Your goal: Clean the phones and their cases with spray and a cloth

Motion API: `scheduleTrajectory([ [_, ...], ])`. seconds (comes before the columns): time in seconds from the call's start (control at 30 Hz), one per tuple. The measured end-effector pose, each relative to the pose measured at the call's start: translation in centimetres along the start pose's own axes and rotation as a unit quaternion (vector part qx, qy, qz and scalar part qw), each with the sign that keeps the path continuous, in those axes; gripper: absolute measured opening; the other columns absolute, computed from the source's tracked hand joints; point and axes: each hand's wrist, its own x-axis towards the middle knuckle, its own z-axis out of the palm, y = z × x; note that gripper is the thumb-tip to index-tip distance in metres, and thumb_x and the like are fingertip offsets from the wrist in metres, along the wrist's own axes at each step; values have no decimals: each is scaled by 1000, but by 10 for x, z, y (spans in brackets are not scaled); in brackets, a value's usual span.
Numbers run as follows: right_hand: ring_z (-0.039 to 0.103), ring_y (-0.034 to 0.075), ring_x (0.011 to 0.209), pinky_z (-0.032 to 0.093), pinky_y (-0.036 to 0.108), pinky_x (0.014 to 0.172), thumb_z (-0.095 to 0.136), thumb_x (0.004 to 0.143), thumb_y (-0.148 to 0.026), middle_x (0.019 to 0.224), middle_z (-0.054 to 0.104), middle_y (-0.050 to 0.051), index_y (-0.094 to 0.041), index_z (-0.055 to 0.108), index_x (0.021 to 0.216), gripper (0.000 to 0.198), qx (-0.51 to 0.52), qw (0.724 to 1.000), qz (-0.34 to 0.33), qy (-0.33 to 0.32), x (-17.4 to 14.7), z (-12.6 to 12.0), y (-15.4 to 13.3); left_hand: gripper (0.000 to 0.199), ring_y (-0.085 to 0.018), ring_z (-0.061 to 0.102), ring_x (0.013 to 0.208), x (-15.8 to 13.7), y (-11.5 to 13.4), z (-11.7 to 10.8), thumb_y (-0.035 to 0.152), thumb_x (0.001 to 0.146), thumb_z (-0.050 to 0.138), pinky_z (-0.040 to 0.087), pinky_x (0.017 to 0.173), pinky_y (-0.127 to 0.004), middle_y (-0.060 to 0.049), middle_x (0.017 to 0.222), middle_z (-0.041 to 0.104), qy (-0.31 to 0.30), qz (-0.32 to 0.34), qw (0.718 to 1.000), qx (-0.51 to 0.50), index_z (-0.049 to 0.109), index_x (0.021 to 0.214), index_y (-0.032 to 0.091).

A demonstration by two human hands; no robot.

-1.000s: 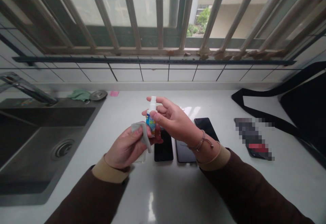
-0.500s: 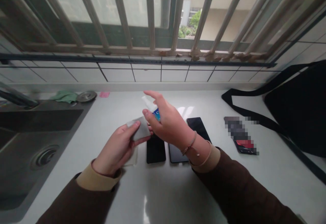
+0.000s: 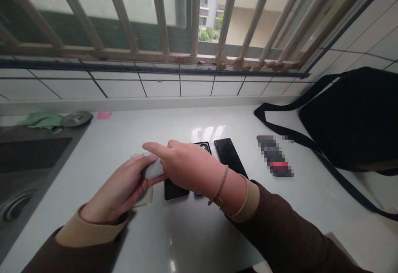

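My left hand [image 3: 116,190] pinches a small folded grey cloth [image 3: 154,170] between thumb and fingers. Close against the cloth, my right hand [image 3: 189,167] is curled with its index finger stretched toward the left; the small spray bottle it held a moment ago is hidden behind the hand. A clear phone case [image 3: 150,200] lies beneath the left hand. Under the right hand lie a black phone [image 3: 176,191] and a second one with round camera lenses [image 3: 204,146], both partly covered. Farther right lies another black phone [image 3: 230,155].
A small clear cap [image 3: 199,132] stands behind the phones. At right are a blurred-out dark device [image 3: 273,157] and a black bag [image 3: 345,124] with its strap on the counter. The sink [image 3: 40,173], a green cloth [image 3: 42,119], a metal strainer [image 3: 76,119] and a pink slip [image 3: 104,115] are left.
My right hand has turned and come down left toward the grey cloth, so the spray bottle is out of sight. The view has swung somewhat to the right.
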Motion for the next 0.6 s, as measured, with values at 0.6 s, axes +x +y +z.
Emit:
scheduleTrajectory([
  [0.6,45,17,66,36,30,56,44,115,-27,93,59,2,-36,36,172,58,37,994,21,97,-58,36,7,28,-25,78,112,-18,-18,15,17,109,54,72,92,-39,-14,129,80,-21,-8,995,-102,82,113,16],
])
